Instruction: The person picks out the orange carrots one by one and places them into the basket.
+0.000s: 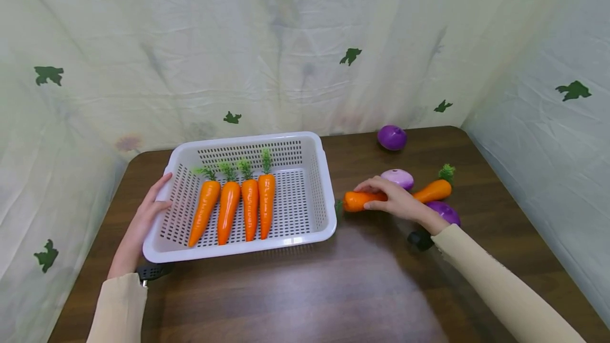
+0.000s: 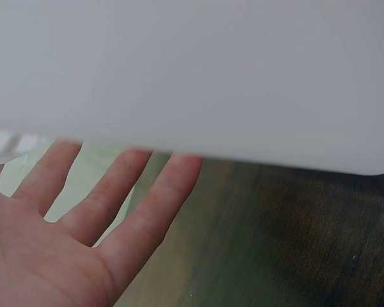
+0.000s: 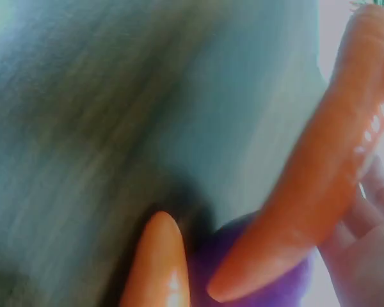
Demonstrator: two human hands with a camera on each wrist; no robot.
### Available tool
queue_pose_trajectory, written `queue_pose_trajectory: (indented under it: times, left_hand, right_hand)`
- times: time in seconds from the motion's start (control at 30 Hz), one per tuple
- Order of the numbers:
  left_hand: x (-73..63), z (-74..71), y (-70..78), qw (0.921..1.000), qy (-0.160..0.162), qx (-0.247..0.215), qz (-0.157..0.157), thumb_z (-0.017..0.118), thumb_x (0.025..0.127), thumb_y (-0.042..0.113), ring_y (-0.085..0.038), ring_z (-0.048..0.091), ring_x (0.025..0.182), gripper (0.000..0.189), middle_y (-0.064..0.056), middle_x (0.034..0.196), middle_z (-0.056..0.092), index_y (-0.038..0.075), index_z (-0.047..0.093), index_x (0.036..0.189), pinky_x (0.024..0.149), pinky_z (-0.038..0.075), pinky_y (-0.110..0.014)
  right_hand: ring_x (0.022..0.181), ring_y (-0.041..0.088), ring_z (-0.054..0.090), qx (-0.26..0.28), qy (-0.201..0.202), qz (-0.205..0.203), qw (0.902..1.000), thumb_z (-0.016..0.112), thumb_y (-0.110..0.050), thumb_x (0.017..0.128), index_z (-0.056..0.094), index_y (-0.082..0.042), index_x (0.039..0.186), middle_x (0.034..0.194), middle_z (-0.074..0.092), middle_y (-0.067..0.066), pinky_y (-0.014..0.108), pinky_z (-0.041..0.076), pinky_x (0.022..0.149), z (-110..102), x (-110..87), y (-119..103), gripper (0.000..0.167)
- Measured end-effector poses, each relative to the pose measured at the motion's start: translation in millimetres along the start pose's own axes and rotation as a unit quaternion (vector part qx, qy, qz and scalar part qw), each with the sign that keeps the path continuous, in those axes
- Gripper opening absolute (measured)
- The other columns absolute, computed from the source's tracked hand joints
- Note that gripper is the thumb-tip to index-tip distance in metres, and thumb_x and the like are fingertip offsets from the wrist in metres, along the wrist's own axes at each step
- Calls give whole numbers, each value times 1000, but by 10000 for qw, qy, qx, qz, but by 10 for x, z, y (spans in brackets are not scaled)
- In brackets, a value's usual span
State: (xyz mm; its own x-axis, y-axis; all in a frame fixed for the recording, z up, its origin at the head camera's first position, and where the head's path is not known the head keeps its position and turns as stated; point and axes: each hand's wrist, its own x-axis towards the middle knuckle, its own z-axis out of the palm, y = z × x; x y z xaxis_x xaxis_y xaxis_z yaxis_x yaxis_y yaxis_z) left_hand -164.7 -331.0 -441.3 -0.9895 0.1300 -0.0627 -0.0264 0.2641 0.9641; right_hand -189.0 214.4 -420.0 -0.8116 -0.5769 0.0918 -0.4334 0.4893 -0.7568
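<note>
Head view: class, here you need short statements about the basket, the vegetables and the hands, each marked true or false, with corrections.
1. The white perforated plastic basket contains four tapered orange carrots. True.
2. The right hand holds nothing. False: it holds a shiny orange carrot.
3. The left hand is at the basket's right end. False: it is at the left end.
4. A round dark-purple vegetable sits near the far edge of the brown wood-grain table. True.
</note>
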Motion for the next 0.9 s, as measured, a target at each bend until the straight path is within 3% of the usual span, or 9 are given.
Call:
queue_pose_trajectory:
  times: [0.3,0.5,0.9]
  left_hand:
    - [-4,-2,10,10000,-23,-54,12,39,102,24,-5,56,98,59,-18,149,12,41,13,152,72,55,-31]
    - [-1,-15,8,10000,-20,-61,15,38,102,22,-3,56,97,59,-18,149,12,41,14,152,71,55,-30]
    - [-3,11,19,10000,-43,-50,19,39,102,24,-5,56,97,59,-19,147,13,41,14,152,71,56,-32]
  right_hand:
    - [111,24,53,315,175,-119,9993,56,-10,97,51,-9,131,125,58,8,44,43,95,-112,-18,200,35]
    - [109,29,53,455,465,79,9978,52,-17,99,46,-16,137,128,53,11,48,44,89,-193,-35,214,38]
    - [113,35,50,1211,1013,132,9874,46,-11,101,41,-11,142,137,44,16,43,45,87,-244,-29,174,41]
